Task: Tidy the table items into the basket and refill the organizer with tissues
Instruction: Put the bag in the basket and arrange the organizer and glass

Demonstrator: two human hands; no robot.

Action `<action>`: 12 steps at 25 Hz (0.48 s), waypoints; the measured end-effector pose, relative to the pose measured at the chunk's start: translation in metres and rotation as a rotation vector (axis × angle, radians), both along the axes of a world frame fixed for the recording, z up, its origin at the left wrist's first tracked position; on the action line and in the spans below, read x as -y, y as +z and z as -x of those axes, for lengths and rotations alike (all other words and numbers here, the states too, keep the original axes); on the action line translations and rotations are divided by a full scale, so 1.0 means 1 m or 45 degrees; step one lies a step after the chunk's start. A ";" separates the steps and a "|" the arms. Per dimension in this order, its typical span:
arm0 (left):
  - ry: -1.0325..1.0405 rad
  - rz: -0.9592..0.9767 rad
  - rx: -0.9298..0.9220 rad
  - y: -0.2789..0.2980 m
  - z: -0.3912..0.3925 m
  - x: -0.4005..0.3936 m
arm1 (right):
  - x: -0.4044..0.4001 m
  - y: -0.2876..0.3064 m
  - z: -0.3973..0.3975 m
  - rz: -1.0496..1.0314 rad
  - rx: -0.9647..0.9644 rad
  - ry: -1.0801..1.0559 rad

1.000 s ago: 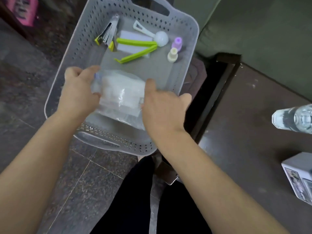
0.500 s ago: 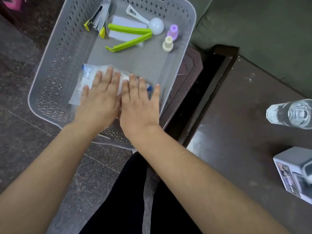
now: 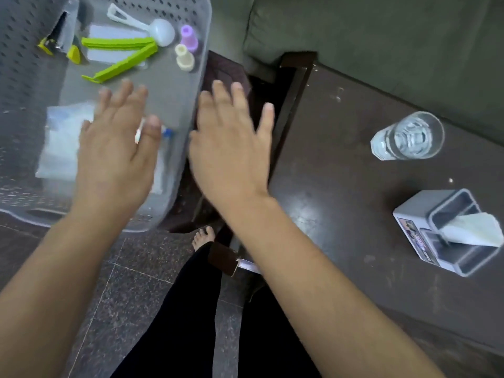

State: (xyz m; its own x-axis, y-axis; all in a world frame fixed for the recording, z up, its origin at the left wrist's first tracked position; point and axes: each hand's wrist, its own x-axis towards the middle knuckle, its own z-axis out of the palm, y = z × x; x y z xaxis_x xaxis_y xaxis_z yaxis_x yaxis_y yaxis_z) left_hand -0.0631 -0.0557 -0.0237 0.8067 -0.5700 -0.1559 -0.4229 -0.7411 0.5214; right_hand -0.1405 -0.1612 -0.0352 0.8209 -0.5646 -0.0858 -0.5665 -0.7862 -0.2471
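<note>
A grey perforated basket (image 3: 188, 148) stands on the floor at the upper left. A clear plastic bag of white cotton swabs (image 3: 58, 143) lies flat in its near part. My left hand (image 3: 117, 156) hovers over that bag, fingers spread, holding nothing. My right hand (image 3: 226, 151) is empty too, fingers apart, just past the basket's right rim. Farther back in the basket lie green bag clips (image 3: 120, 54), a white scoop (image 3: 152, 27), a purple cap (image 3: 189, 38) and a cream cap (image 3: 184, 58). The grey organizer (image 3: 417, 225) sits on the dark table, with one white tissue (image 3: 474, 231) sticking out.
A drinking glass (image 3: 409, 136) stands on the dark table (image 3: 341, 186) behind the organizer. A green sofa (image 3: 381, 36) runs along the table's far side. A dark stool (image 3: 231, 77) sits between basket and table. My legs and a bare foot (image 3: 203, 237) are on the stone floor.
Both hands have let go of the swab bag, which now lies in the basket. They have lifted and moved right, the right hand clearing the rim. The view swung right toward the table.
</note>
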 end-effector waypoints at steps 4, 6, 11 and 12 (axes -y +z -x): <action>-0.352 -0.043 -0.007 -0.001 0.059 0.069 | 0.067 -0.010 0.079 -0.176 0.091 -0.337; -0.492 -0.076 -0.051 -0.006 0.094 0.102 | 0.090 -0.017 0.126 -0.170 0.150 -0.492; -0.723 -0.126 -0.217 -0.028 0.175 0.166 | 0.133 -0.034 0.252 -0.037 0.363 -0.803; -0.741 -0.124 -0.275 -0.033 0.189 0.174 | 0.140 -0.036 0.278 0.016 0.422 -0.904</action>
State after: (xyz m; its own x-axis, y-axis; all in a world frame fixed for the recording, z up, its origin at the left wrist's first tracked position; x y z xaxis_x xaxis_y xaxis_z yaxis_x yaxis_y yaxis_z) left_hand -0.2524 -0.2301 -0.0568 0.3128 -0.8813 -0.3543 -0.6641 -0.4696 0.5817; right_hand -0.4181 -0.3012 -0.0709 0.2446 -0.9633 0.1109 -0.8328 -0.2673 -0.4848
